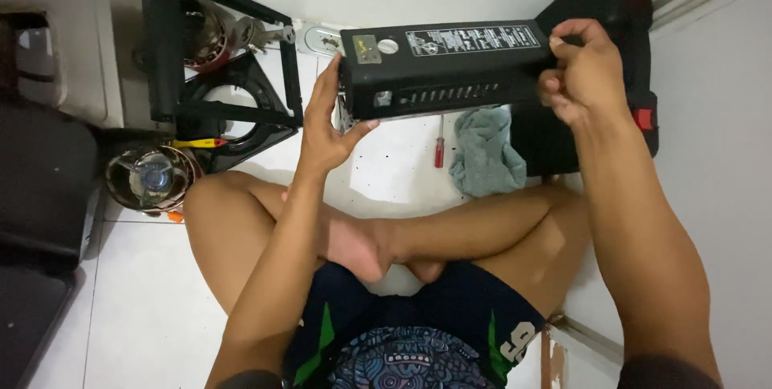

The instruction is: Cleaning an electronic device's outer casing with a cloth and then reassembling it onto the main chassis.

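Both hands grip a black portable stove (pixel 446 63) by its ends, lifted above the white tiled floor (pixel 145 308) in front of crossed legs; the left hand (pixel 326 123) lies flat and spread against one end, the right hand (pixel 583 71) is curled shut on the other; a red screwdriver (pixel 439 148) and grey rag (pixel 486 152) lie beneath; steady, even pressure from both sides would likely keep the stove level, with fingers off the vent slots.
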